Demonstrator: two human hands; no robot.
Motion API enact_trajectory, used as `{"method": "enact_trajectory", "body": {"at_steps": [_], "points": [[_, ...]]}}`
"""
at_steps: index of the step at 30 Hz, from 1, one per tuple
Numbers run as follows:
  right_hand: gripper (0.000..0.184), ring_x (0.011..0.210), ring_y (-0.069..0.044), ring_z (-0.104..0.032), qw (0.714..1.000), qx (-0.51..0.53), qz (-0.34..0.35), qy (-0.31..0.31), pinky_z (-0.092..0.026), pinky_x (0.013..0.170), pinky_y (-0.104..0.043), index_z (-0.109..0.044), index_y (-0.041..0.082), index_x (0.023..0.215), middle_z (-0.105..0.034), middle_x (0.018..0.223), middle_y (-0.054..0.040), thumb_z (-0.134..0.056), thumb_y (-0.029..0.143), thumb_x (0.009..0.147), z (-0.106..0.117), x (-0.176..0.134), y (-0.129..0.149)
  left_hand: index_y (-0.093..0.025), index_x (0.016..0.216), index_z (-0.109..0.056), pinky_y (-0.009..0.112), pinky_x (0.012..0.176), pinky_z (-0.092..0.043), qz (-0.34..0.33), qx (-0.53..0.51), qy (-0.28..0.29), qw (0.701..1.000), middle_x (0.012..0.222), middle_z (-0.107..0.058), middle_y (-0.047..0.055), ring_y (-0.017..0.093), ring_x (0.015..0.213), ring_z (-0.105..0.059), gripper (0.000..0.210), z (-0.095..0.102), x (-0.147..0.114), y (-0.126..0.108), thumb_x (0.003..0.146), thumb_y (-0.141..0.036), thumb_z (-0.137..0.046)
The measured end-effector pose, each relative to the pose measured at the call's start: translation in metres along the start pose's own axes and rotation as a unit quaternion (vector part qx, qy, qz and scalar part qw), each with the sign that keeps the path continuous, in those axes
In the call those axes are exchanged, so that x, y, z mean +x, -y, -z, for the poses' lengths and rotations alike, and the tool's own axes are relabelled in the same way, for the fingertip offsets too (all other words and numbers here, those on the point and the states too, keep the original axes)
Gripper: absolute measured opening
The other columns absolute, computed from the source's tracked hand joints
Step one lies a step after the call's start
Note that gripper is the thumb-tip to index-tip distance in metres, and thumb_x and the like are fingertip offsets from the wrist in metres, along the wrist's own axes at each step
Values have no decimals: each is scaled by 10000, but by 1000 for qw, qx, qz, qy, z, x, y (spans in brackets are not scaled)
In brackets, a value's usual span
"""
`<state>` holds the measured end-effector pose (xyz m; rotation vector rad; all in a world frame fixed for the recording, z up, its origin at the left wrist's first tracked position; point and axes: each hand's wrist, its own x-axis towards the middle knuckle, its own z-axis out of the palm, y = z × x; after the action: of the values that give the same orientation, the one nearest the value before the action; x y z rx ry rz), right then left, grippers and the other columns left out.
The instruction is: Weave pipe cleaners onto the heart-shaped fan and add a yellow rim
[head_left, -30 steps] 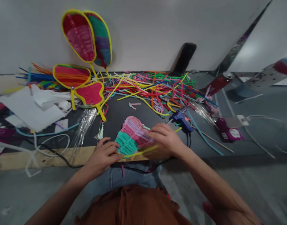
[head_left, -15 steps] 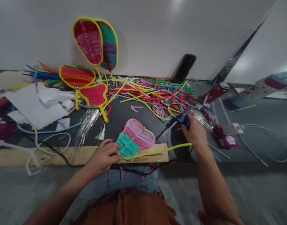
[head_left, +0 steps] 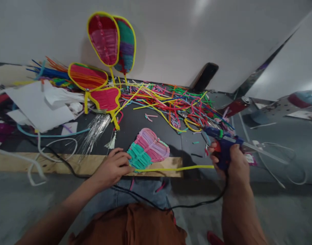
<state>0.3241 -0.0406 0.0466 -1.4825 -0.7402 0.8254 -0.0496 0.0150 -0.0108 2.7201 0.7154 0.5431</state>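
A heart-shaped piece (head_left: pixel 152 148) made of pink, lilac and teal pipe cleaners lies near the table's front edge. My left hand (head_left: pixel 117 165) is closed on its lower left tip, fingers pinched at the edge. From that tip a yellow pipe cleaner (head_left: pixel 176 168) runs right along the lower side, its far end reaching toward my right hand. In my right hand (head_left: pixel 231 158) is a blue hot glue gun (head_left: pixel 226 146), gripped by its handle with fingers near the orange trigger. Its nozzle points left, a clear glue stick (head_left: pixel 266 152) sticks out behind, and its black cord (head_left: pixel 196 205) hangs below.
Loose coloured pipe cleaners (head_left: pixel 168 102) pile up at the back. Yellow-edged wing shapes (head_left: pixel 103 39) stand left, beside silver tinsel (head_left: pixel 94 131) and white paper (head_left: pixel 40 107). A phone (head_left: pixel 205 76) leans on the wall; a red can (head_left: pixel 239 106) stands right. A wooden strip (head_left: pixel 56 161) edges the table.
My right hand has lifted the glue gun and turned it, moving right and toward me, so its whole body now shows. My left hand stays at the heart's tip.
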Motion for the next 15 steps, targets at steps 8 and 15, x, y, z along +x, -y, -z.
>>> {"method": "enact_trajectory", "body": {"at_steps": [8,15], "points": [[339,496,-90,-508,999,18,-1,50,-390,410,-191,-532,191,761,-541,628,26,-514,518,852,-22,6,-26,-300,943,-658,421,1008,-271,8,-3,7,1000,765,-631,-25,169,985,-556,424,-5,-5,3,709,23,-513],[350,461,-79,-469,996,-18,22,83,-366,407,-193,-441,204,711,-460,593,52,-494,513,868,-23,1,-25,-301,940,-657,408,1007,-273,12,-12,9,1000,775,-628,-33,165,995,-552,430,-6,-6,3,693,25,-525]]}}
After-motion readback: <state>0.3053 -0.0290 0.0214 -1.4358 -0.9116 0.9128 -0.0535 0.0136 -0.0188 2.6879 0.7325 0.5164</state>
